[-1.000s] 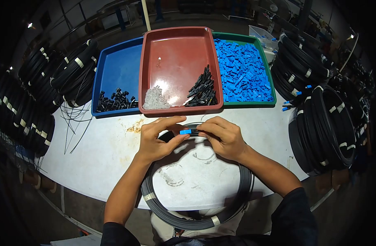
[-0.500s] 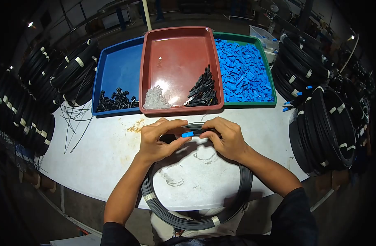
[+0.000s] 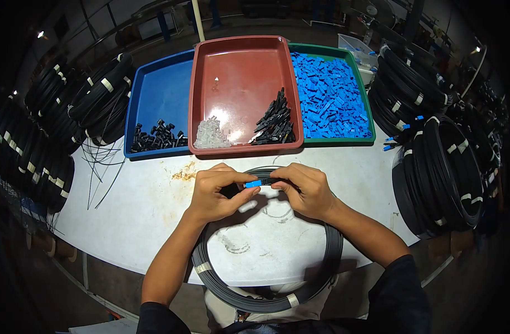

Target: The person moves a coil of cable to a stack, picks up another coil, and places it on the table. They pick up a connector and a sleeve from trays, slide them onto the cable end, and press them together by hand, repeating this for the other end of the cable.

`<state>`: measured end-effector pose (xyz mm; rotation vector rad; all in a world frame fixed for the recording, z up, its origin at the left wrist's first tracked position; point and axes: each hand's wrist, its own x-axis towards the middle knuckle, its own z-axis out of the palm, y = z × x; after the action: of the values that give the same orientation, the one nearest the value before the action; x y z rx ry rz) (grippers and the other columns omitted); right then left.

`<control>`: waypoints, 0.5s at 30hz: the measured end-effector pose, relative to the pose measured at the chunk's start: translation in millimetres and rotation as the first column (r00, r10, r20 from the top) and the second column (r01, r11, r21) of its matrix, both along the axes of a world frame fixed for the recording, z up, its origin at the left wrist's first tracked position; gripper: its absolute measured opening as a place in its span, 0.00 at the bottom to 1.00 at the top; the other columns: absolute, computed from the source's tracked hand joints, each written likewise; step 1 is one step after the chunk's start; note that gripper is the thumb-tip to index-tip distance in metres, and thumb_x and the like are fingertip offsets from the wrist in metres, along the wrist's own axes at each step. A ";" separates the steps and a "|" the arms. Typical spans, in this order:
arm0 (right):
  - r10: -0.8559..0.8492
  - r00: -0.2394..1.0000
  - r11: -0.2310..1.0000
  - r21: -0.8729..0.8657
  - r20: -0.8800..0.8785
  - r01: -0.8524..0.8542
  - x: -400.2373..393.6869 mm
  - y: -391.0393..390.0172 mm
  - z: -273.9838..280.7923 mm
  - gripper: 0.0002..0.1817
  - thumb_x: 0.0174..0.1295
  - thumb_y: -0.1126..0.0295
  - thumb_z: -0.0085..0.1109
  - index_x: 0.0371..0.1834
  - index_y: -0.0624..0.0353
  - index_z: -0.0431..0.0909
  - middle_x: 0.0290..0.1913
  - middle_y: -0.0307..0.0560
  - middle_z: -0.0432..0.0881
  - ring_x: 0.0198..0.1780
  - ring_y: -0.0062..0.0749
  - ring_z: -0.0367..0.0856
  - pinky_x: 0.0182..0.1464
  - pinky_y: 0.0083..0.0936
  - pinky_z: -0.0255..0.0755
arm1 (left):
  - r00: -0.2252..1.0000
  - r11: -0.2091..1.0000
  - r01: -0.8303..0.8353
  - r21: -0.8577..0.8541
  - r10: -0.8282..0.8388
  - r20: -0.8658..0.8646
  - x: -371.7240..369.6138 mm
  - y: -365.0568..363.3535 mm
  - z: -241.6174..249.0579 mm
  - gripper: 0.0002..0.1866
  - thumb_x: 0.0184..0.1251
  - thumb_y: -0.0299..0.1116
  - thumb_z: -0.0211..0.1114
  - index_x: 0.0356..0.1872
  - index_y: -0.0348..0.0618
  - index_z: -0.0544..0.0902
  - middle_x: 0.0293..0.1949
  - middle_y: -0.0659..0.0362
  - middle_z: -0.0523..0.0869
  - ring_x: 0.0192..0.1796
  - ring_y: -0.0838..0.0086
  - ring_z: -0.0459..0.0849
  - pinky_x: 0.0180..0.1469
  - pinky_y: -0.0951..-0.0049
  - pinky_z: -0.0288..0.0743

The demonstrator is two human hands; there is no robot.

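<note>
Between my two hands, above the far side of a black cable coil (image 3: 333, 250), is a small blue connector piece (image 3: 254, 183) joined to a black part (image 3: 268, 181). My left hand (image 3: 224, 192) has thumb and index finger closed around the blue piece from the left. My right hand (image 3: 299, 186) pinches the black part from the right, and its fingertips hide some of it. The coil, bound with pale tape, lies on the white table and reaches over its front edge.
Behind the hands stand a blue tray (image 3: 163, 100) with black parts, a red tray (image 3: 244, 72) with clear and black pieces, and a green tray (image 3: 372, 125) full of blue pieces. Black coils stand at left (image 3: 105, 94) and right (image 3: 455, 178). Loose thin strands (image 3: 102, 167) lie at left.
The fingers of my left hand have closed further over the blue piece, which sits slightly lower and further left. More of the black part shows beside it. My right hand has barely shifted.
</note>
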<state>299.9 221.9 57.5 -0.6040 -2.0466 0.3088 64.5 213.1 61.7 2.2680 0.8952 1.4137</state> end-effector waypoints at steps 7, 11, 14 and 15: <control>0.104 0.994 0.991 0.083 0.038 -0.106 2.4 4.7 -4.5 0.11 0.48 0.84 0.69 0.35 0.65 0.81 0.28 0.50 0.82 0.28 0.44 0.83 0.31 0.36 0.76 | 0.988 0.978 0.155 -0.140 -0.157 -0.002 -3.0 1.2 -5.0 0.09 0.49 0.27 0.82 0.31 0.38 0.92 0.25 0.55 0.90 0.26 0.72 0.85 0.32 0.73 0.75; 0.066 0.998 0.995 0.075 0.008 -0.066 1.5 4.9 -4.1 0.11 0.46 0.85 0.68 0.34 0.64 0.81 0.28 0.50 0.82 0.28 0.44 0.83 0.31 0.36 0.76 | 0.992 0.983 0.128 -0.129 -0.127 0.019 -1.6 -0.7 -2.5 0.08 0.48 0.26 0.81 0.30 0.37 0.91 0.25 0.55 0.90 0.26 0.72 0.85 0.31 0.73 0.75; 0.101 0.993 0.993 0.063 -0.052 -0.098 0.9 3.6 -4.8 0.11 0.46 0.85 0.68 0.34 0.64 0.81 0.27 0.49 0.82 0.28 0.44 0.83 0.30 0.36 0.76 | 0.988 0.982 0.156 -0.104 -0.154 0.029 -4.2 -0.6 -0.9 0.08 0.47 0.25 0.81 0.28 0.37 0.90 0.24 0.55 0.90 0.25 0.72 0.84 0.31 0.73 0.75; 0.087 0.995 0.994 0.068 -0.051 -0.083 0.8 2.4 -3.3 0.11 0.46 0.84 0.69 0.34 0.63 0.80 0.27 0.49 0.82 0.28 0.44 0.83 0.30 0.36 0.76 | 0.984 0.981 0.176 -0.086 -0.174 0.028 -4.5 -0.5 0.2 0.07 0.47 0.25 0.81 0.27 0.37 0.90 0.24 0.55 0.89 0.25 0.72 0.84 0.31 0.73 0.75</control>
<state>300.7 224.3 54.2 -0.4644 -2.0253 0.3028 60.0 212.5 61.9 2.2035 0.7171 1.2922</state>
